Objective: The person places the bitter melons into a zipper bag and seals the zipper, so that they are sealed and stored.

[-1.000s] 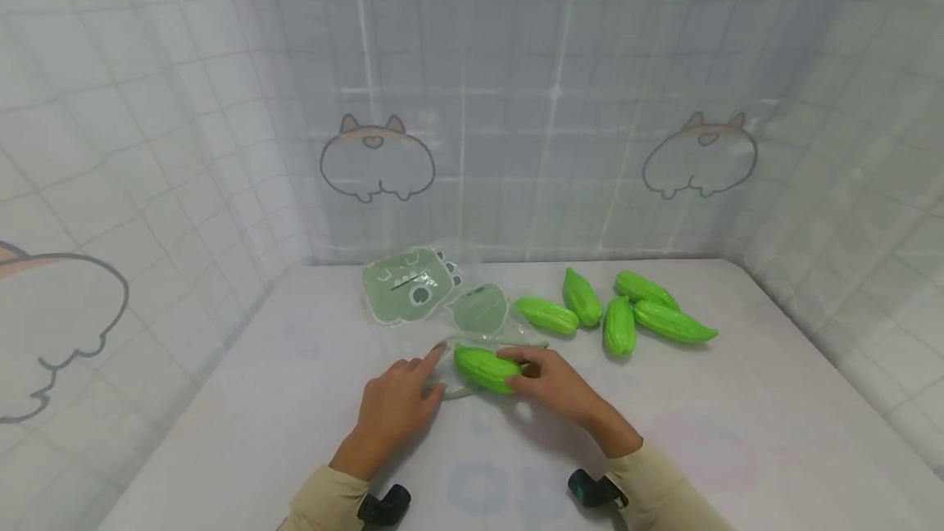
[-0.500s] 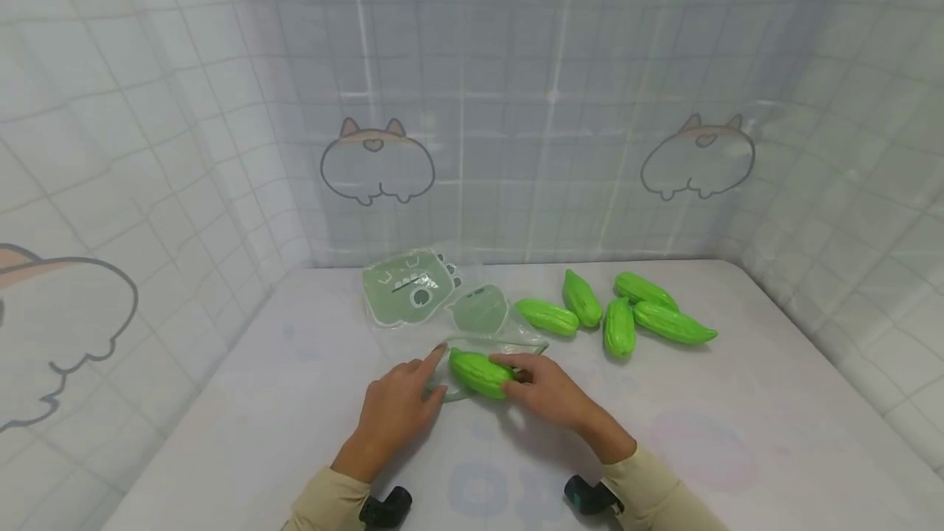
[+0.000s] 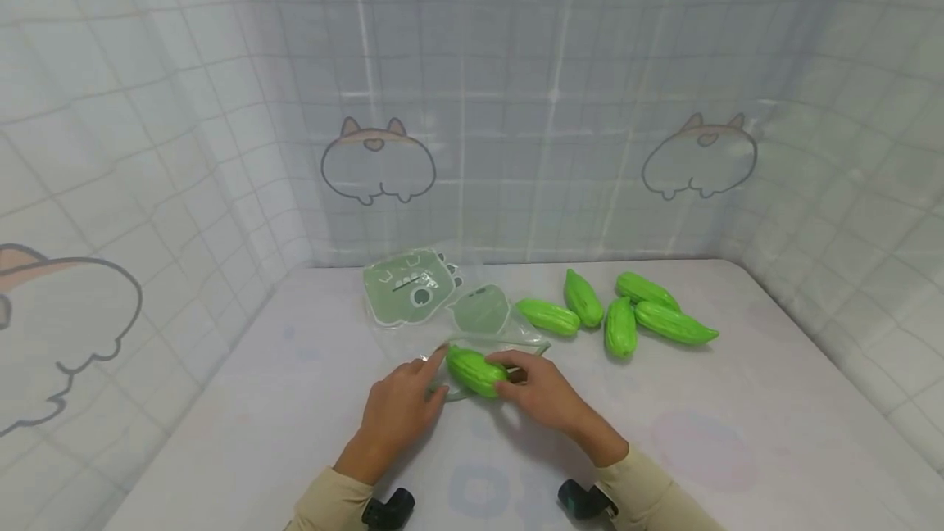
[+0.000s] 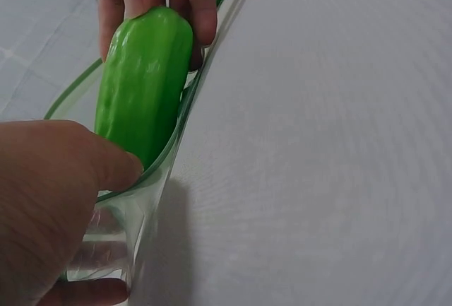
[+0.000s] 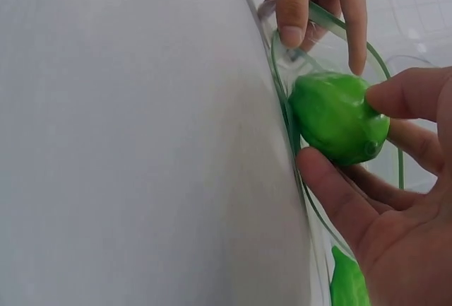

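Observation:
In the head view, my right hand [image 3: 546,392] holds one end of a bright green bitter gourd [image 3: 475,371], thumb and fingertips around it. The gourd's other end lies in the mouth of a clear zip bag [image 3: 527,344] with green edging. My left hand [image 3: 398,404] holds the bag's mouth, its index finger and thumb spread apart. In the left wrist view, the gourd [image 4: 141,87] stands inside the green rim [image 4: 74,87], beside the left hand's nearest fingertip. The right wrist view shows the gourd [image 5: 339,119] end-on, between the right thumb and fingers.
Several more bitter gourds [image 3: 619,328] lie in a loose group right of the bag. Green cartoon prints [image 3: 410,287] on clear plastic lie behind the hands; I cannot tell whether they belong to one bag. Behind the white table [image 3: 295,400] hangs a grid-patterned curtain [image 3: 509,220].
My right hand has moved slightly left with the bitter gourd, bringing it closer to my left hand and further over the bag's mouth. The left hand has stayed nearly still.

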